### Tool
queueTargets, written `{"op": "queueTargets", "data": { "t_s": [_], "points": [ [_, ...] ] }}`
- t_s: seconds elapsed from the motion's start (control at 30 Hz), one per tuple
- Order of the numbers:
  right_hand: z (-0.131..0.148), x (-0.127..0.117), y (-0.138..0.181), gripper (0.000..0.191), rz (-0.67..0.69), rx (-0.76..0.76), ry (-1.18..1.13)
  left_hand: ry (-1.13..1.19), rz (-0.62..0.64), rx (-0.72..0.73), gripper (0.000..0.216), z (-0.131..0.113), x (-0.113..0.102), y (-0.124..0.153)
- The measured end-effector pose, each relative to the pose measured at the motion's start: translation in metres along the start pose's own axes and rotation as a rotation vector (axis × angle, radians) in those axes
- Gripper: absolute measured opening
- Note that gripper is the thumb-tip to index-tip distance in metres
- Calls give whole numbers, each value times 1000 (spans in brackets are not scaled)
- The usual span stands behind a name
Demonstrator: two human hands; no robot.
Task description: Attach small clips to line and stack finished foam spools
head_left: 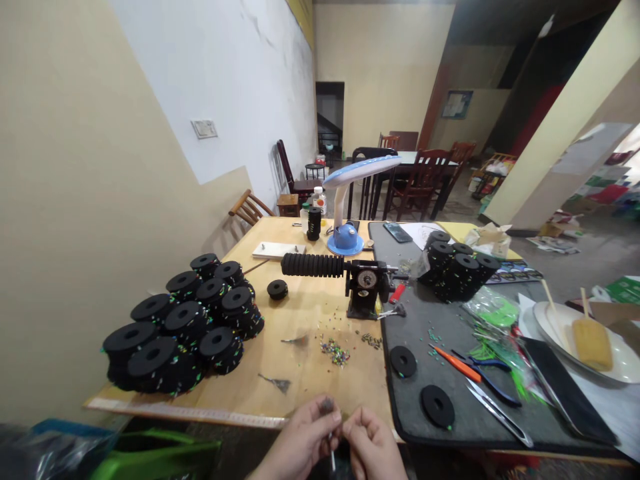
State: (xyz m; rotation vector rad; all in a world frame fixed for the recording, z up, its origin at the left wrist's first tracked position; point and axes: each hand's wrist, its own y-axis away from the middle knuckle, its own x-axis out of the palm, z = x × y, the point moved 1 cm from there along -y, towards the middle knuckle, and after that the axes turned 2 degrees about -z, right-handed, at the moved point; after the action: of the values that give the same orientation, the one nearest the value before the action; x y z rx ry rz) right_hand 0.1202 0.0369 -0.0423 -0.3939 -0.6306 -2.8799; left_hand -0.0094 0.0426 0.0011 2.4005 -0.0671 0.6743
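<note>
At the bottom centre my left hand pinches a small dark feathery tuft at its fingertips. A thin pale stem shows below it. My right hand is curled close against the left, and its grip is hidden. Ahead on the wooden table lie small scattered multicoloured beads and loose dark tufts. Further left stand several stacks of black foam discs. A hand-cranked bench tool with a ribbed black handle is clamped at the table's far side.
A grey mat to the right holds black foam discs, blue-handled pliers, scissors and an orange-handled tool. A blue desk lamp stands behind the bench tool. Plastic bags sit at lower left.
</note>
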Motion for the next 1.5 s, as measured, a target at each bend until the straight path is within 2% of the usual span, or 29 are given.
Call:
{"op": "queueTargets", "data": {
  "t_s": [0.4, 0.83, 1.17, 1.37, 1.5],
  "points": [
    [0, -1, -1, 53, -32, -18, -1, -42, 26, 38, 44, 7, -5, -7],
    [1, 1, 2, 48, -40, 0, -13, -22, 17, 42, 39, -2, 3, 4],
    [16, 8, 5, 54, -59, 20, 4, -57, 27, 51, 42, -3, 5, 4],
    [9, 4, 3, 52, -51, 6, -21, -75, 28, 45, 46, -2, 4, 3],
    [8, 4, 4, 51, -69, -28, -23, -125, 41, 95, 42, -3, 5, 5]
  ]
}}
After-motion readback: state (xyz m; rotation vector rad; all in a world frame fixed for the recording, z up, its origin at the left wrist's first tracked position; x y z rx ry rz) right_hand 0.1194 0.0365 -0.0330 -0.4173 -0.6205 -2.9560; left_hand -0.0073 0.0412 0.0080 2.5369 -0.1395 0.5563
